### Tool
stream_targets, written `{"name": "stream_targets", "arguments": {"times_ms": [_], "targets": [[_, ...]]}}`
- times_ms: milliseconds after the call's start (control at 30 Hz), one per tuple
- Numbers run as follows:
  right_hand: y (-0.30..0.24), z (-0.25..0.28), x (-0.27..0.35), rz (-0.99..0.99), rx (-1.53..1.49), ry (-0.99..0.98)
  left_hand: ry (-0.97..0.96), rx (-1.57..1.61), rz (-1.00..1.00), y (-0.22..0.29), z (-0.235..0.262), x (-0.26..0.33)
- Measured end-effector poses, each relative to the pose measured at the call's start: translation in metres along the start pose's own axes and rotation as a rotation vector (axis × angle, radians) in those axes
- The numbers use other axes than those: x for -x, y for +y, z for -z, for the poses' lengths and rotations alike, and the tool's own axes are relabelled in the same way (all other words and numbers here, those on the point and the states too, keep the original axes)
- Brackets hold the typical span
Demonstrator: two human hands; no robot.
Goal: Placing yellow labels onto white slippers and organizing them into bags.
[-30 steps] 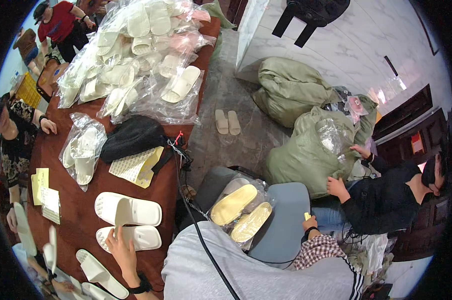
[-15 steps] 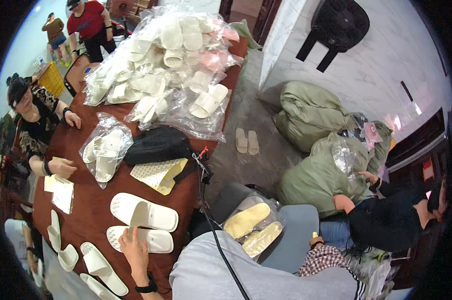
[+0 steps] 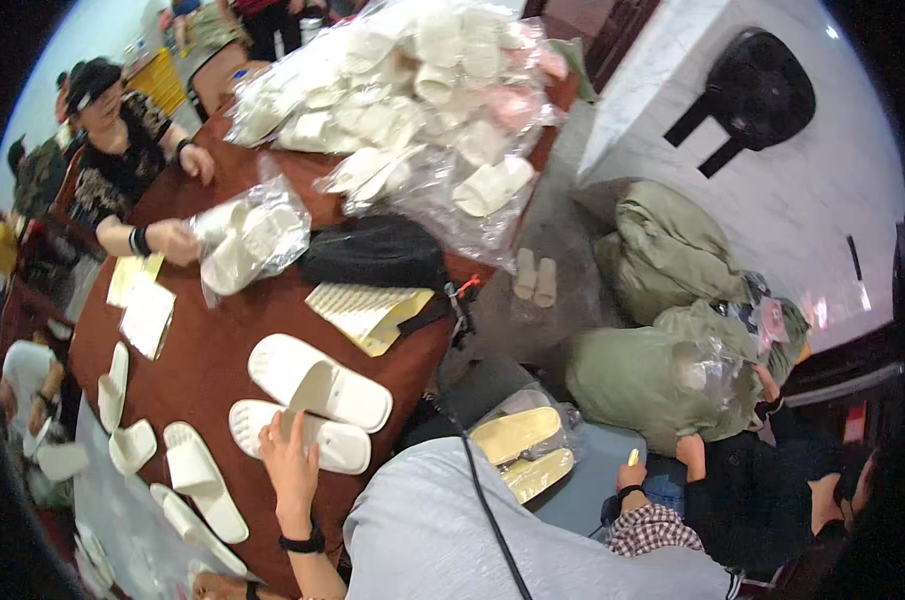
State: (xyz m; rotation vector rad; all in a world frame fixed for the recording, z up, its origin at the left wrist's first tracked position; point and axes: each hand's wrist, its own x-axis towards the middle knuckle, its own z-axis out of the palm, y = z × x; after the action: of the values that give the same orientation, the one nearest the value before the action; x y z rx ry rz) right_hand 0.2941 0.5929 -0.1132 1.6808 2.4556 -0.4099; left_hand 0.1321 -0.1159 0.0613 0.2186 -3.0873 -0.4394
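A pair of white open-toed slippers lies side by side on the brown-covered table. My left hand [image 3: 291, 465], a black band on its wrist, is at the nearer slipper [image 3: 348, 446], fingers spread at its strap; whether it bears any weight I cannot tell. Just beyond lies the farther slipper [image 3: 358, 395]. On the right, past my grey garment [image 3: 433, 530], my right hand [image 3: 633, 474] is closed on a small yellow object whose kind I cannot make out. A bagged pair of yellow slippers [image 3: 518, 435] lies between my body and that hand, on a grey-blue seat [image 3: 573, 490].
A heap of bagged white slippers [image 3: 413, 80] covers the table's far end. Near it are a black pouch [image 3: 373, 255] and yellow printed paper [image 3: 368, 315]. More white slippers [image 3: 208, 480] lie left. Across the table a co-worker's hand [image 3: 176, 242] grips a bagged pair. Green sacks [image 3: 633, 385] stand right.
The view has shifted, so most things sit elsewhere in the picture. The co-worker opposite has taken hold of the bagged white slippers. My left hand stays at the nearer slipper.
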Motion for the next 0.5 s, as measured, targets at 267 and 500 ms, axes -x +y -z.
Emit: {"name": "stream_targets", "arguments": {"times_ms": [267, 500], "targets": [[-0.178, -0.009, 0.029, 0.21, -0.296, -0.291, -0.066, 0.035, 0.089, 0.006, 0.001, 0.002], [-0.307, -0.016, 0.125, 0.935, -0.181, -0.382, -0.094, 0.028, 0.113, 0.009, 0.005, 0.003]]}}
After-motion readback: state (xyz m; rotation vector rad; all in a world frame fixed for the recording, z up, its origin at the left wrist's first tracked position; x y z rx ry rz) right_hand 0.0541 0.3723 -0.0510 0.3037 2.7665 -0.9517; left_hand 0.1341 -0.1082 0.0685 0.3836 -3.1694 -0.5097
